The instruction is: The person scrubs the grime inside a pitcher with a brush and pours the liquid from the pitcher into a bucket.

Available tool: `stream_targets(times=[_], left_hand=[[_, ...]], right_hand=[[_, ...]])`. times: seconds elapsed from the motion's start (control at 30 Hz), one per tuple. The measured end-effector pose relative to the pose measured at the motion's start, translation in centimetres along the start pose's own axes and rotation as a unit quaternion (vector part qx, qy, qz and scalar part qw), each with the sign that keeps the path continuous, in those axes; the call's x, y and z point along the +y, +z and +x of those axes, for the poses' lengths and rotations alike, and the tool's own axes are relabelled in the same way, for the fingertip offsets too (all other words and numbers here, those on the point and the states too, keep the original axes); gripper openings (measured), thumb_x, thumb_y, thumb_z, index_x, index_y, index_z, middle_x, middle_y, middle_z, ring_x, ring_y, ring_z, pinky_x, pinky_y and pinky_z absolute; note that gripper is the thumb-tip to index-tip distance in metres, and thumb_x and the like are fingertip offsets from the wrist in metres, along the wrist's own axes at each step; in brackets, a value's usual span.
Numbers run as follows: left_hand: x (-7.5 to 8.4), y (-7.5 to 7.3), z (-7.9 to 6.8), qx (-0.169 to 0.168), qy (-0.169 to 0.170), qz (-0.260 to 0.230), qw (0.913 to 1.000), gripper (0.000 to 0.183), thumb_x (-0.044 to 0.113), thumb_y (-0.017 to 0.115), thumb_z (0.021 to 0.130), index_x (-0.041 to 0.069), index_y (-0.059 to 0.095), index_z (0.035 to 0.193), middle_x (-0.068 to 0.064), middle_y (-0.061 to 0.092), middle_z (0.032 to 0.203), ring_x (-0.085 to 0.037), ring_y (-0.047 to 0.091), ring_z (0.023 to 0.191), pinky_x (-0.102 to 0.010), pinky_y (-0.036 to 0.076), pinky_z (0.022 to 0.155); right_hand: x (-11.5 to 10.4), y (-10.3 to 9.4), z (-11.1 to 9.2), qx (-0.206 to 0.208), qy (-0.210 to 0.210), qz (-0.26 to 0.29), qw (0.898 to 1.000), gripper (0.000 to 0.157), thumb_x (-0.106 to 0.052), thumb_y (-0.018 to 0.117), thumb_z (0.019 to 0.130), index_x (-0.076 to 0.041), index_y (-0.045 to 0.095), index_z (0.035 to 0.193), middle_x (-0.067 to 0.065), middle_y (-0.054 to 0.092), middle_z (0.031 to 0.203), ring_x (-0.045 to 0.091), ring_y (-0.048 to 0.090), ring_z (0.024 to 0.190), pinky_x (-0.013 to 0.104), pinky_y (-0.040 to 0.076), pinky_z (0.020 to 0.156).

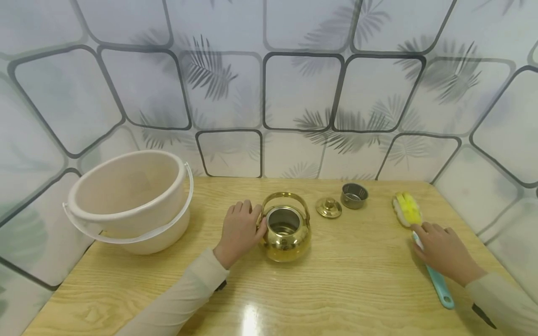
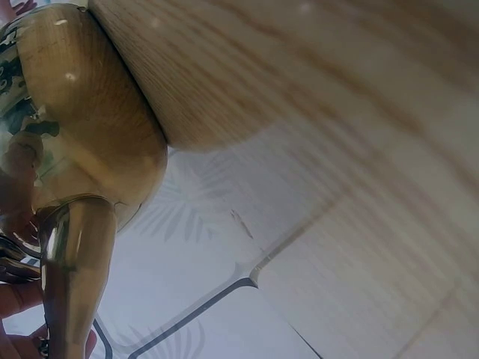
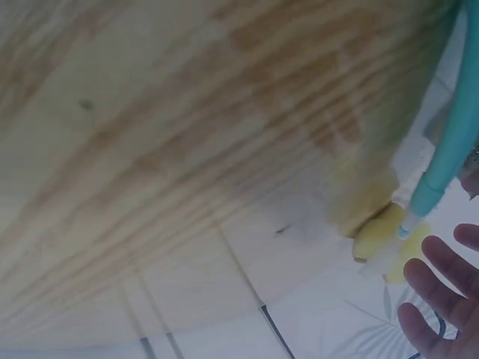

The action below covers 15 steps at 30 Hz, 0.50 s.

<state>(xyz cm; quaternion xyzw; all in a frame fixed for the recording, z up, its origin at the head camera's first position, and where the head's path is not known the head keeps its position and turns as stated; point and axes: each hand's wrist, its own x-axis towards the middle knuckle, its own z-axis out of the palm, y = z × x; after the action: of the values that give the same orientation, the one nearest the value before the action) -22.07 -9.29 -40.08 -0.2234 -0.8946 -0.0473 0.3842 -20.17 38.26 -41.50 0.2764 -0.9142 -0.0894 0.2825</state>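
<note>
A shiny gold kettle (image 1: 286, 249) stands lidless on the table, its arched handle (image 1: 286, 195) upright. My left hand (image 1: 241, 232) grips its left side, thumb near the handle's base. In the left wrist view, fingers (image 2: 19, 299) show beside the gold spout (image 2: 77, 262), which partly hides them. At the right, a cleaning brush has a turquoise handle (image 1: 439, 287) and a yellow-and-white head (image 1: 407, 209). My right hand (image 1: 445, 246) is over the upper handle, covering part of it. The right wrist view shows its fingers (image 3: 438, 292) spread and fairly straight, close to the turquoise handle.
The kettle's gold lid (image 1: 329, 207) lies to its right, beside a small perforated metal strainer cup (image 1: 354, 196). On the left, a large white bucket (image 1: 126, 228) with its handle hanging down stands on the wooden table (image 1: 336, 294). A patterned wall covering (image 1: 302, 93) rises behind.
</note>
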Motion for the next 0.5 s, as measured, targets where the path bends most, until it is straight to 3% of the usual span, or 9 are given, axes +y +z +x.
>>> stream_targets(times=[0.13, 0.23, 0.33, 0.4, 0.5], left_hand=[[0.01, 0.0, -0.03, 0.0, 0.0, 0.003, 1.0, 0.019, 0.029, 0.062, 0.082, 0.011, 0.062, 0.089, -0.004, 0.051, 0.072, -0.019, 0.048, 0.062, -0.033, 0.046, 0.062], [0.02, 0.02, -0.04, 0.0, 0.0, 0.006, 1.0, 0.019, 0.029, 0.064, 0.082, 0.011, 0.062, 0.088, -0.004, 0.052, 0.072, -0.019, 0.048, 0.063, -0.033, 0.046, 0.062], [0.01, 0.02, -0.04, -0.002, 0.0, 0.008, 1.0, 0.019, 0.028, 0.064, 0.081, 0.011, 0.062, 0.088, -0.004, 0.051, 0.072, -0.019, 0.048, 0.063, -0.033, 0.046, 0.062], [0.0, 0.05, -0.06, -0.001, 0.001, 0.008, 1.0, 0.019, 0.028, 0.064, 0.081, 0.011, 0.062, 0.088, -0.004, 0.051, 0.072, -0.019, 0.048, 0.063, -0.033, 0.046, 0.062], [-0.03, 0.07, -0.02, 0.0, 0.002, 0.007, 1.0, 0.018, 0.028, 0.062, 0.082, 0.011, 0.062, 0.088, -0.004, 0.051, 0.072, -0.018, 0.048, 0.062, -0.033, 0.045, 0.061]], right_hand=[[0.11, 0.38, -0.44, -0.002, 0.008, -0.006, 1.0, 0.076, -0.053, 0.003, 0.095, 0.002, 0.056, 0.091, 0.01, 0.053, 0.067, 0.019, 0.047, 0.051, 0.031, 0.034, 0.04], [0.09, 0.48, -0.74, -0.029, 0.032, -0.005, 0.999, 0.05, -0.042, 0.037, 0.095, 0.005, 0.054, 0.095, 0.014, 0.055, 0.069, 0.023, 0.05, 0.051, 0.035, 0.038, 0.041], [0.0, 0.54, -0.88, -0.068, 0.064, -0.002, 0.996, 0.038, -0.024, 0.061, 0.078, 0.008, 0.051, 0.096, 0.015, 0.055, 0.069, 0.024, 0.051, 0.051, 0.038, 0.04, 0.043], [-0.06, 0.58, -0.88, -0.091, 0.084, 0.002, 0.992, 0.039, -0.021, 0.066, 0.073, 0.008, 0.05, 0.094, 0.012, 0.053, 0.065, 0.021, 0.048, 0.049, 0.036, 0.038, 0.042], [-0.14, 0.61, -0.84, -0.123, 0.112, 0.013, 0.986, 0.034, -0.022, 0.066, 0.074, 0.005, 0.048, 0.086, 0.004, 0.046, 0.058, 0.015, 0.04, 0.047, 0.03, 0.031, 0.042]])
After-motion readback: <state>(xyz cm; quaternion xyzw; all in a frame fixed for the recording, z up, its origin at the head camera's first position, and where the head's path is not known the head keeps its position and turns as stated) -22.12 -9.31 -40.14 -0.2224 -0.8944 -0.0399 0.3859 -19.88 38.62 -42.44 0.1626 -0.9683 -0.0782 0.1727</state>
